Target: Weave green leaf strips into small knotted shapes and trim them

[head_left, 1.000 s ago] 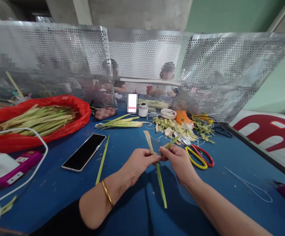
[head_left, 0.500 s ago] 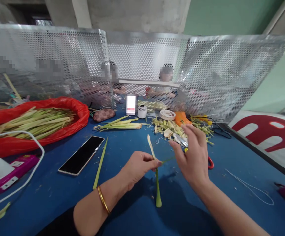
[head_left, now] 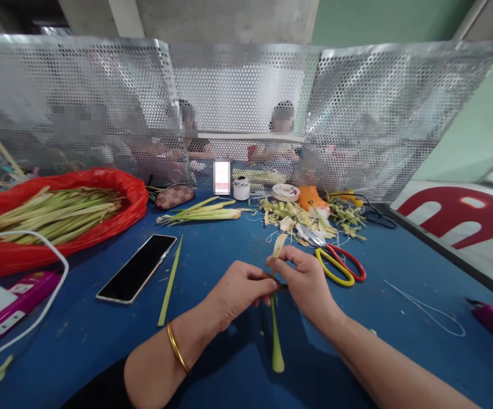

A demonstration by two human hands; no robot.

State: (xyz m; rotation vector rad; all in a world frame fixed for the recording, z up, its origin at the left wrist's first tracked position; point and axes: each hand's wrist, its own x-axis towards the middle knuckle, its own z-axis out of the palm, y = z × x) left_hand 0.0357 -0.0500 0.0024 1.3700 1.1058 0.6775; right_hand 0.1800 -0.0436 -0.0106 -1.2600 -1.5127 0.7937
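Observation:
My left hand [head_left: 249, 287], with a gold bangle on its wrist, pinches a green plant stalk [head_left: 276, 341] around its middle. The stalk's swollen green end points down towards me. A pale, flat strip [head_left: 279, 245] stands up from its far end, and the fingers of my right hand [head_left: 301, 272] are closed on that strip. Both hands nearly meet at the fingertips, which hide the stalk's middle. Just beyond my right hand lie scissors [head_left: 335, 266] with one yellow and one red handle. A single green leaf strip [head_left: 170, 284] lies left of my left hand.
A phone [head_left: 138, 270] lies at left, near a red bag [head_left: 138, 199] of stalks and a purple power strip [head_left: 29, 301]. At the back are a stalk bundle [head_left: 212, 213], a scrap pile [head_left: 287, 218] and a perforated metal screen [head_left: 246, 68], with people behind it. A thread loop [head_left: 434, 318] lies right.
My right hand has come in from the right, from open fingers to a closed grip on the pale strip. The scissors are now uncovered. My left hand keeps its pinch.

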